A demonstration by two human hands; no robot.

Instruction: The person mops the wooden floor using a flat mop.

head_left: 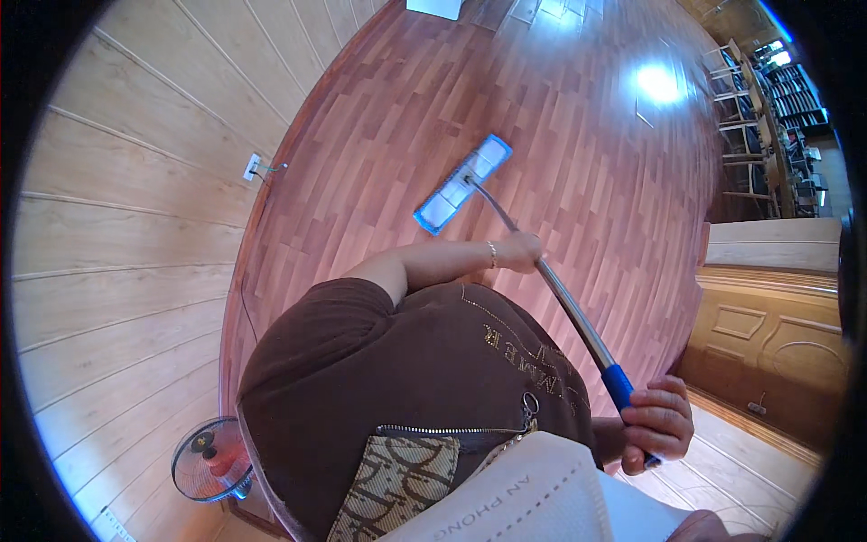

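A flat mop [462, 185] with a blue-edged, whitish rectangular head lies on the wood-plank floor ahead of me. Its metal pole slants from the head back toward my lower right and ends in a blue grip [618, 387]. My left hand [521, 252], with a bracelet at the wrist, is closed round the pole partway down, not far from the mop head. Around the blue grip at the pole's end, the fingers of my right hand [659, 423] are wrapped. The palm side of the left hand is hidden.
Pale panelled wall [144, 199] runs along the left, with a white socket [252, 167] and a cord. A fan [213, 459] stands at lower left. Wooden chairs [748, 149] line a long table at far right, and a carved wooden panel [768, 348] is nearer right.
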